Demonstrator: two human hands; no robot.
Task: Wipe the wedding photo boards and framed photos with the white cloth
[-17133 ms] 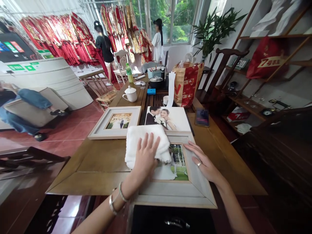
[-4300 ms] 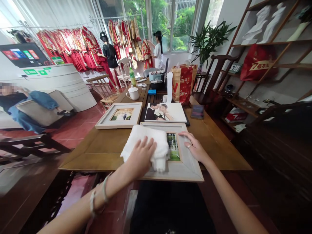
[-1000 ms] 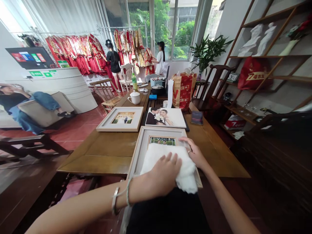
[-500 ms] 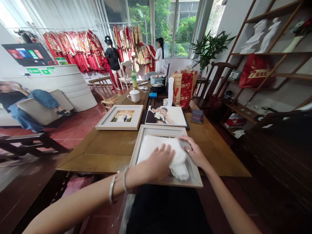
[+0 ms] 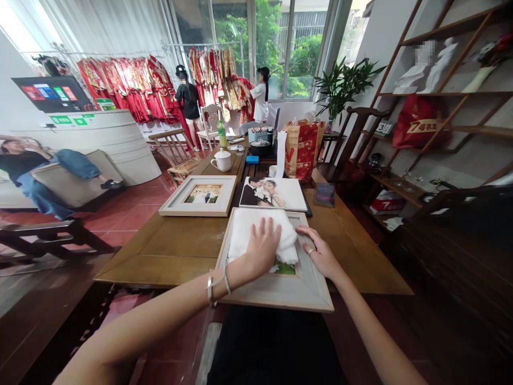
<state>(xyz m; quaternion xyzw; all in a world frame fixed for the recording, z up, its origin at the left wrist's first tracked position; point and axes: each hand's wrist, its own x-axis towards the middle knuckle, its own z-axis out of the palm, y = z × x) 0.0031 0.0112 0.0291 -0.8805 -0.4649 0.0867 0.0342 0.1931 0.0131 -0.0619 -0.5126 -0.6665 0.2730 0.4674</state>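
A pale wooden picture frame (image 5: 280,291) lies flat at the near edge of the wooden table (image 5: 180,251), jutting slightly over it. A folded white towel (image 5: 248,232) covers the upper part of its glass. My left hand (image 5: 262,248) lies flat on the towel with fingers spread, pressing it onto the frame. My right hand (image 5: 320,255), wearing a ring, rests with fingers stretched out on the frame's right border, steadying it. Only a strip of the photo shows below the towel.
A second framed photo (image 5: 198,195) and an unframed wedding print (image 5: 272,193) lie farther back. Beyond them stand a white teapot (image 5: 222,159), a red paper bag (image 5: 302,149) and a small phone-like card (image 5: 324,194). Shelves fill the right wall. Two people stand at clothes racks; another sits at left.
My left hand slid the towel from the lower right part of the frame up to its top. The right hand stayed on the frame's right border.
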